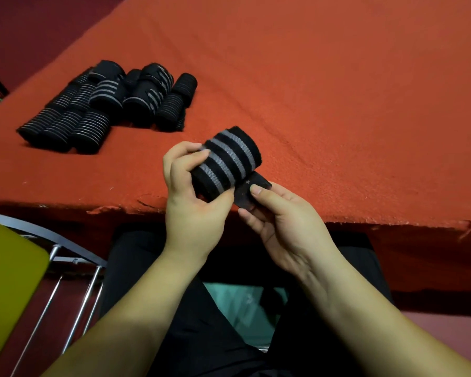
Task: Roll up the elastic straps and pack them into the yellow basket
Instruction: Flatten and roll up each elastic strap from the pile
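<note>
One strap roll [226,164] gripped in my left hand [193,202]; right hand [280,216] pinches loose end tab [252,193]. Slack grip: roll springs open. Yellow basket [8,281] sits low left; a blind toss likely misses.

One head-worn wide-angle view, looking forward and steeply down from the seated person's own eye level.

The camera sits close above the two forearms, which enter from the bottom edge and meet near the middle of the frame, so the left hand [193,191] and right hand [280,221] appear large and near. It faces across the near edge of the counter [337,91], whose orange covering fills the upper part and tilts with the lens, its front edge running aslant. The cluster of rolled straps [106,104] lies farther off at upper left. Below the edge the person's lap shows, and a yellow basket [8,281] is cut off at lower left. No second view is given.
</note>
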Tool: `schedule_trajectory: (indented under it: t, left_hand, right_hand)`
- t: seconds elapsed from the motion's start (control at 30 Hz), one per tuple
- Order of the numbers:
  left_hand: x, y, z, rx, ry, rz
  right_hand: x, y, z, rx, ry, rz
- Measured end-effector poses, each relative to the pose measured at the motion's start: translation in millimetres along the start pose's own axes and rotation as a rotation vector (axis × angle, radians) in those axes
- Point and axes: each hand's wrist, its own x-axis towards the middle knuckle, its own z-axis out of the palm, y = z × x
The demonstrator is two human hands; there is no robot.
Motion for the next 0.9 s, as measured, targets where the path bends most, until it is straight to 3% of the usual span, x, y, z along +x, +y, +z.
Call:
schedule_trajectory:
  t: [0.2, 0.37, 0.63, 0.9]
  left_hand:
    - [11, -10, -9, 0.023, -0.096, 0.138]
    - [14, -15, -16, -0.012, -0.087, 0.104]
    - [16, -33, -27, 0.265, -0.120, 0.271]
    - [29, -69, -52, 0.441, -0.120, 0.304]
  right_hand:
    - [10, -3, 4, 0.017, -0.032, 0.008]
    - [22, -8, 9, -0.033, -0.091, 0.029]
    - [53, -5, 34, 0.110, -0.190, 0.239]
    - [98, 10, 76, -0.169, -0.174, 0.297]
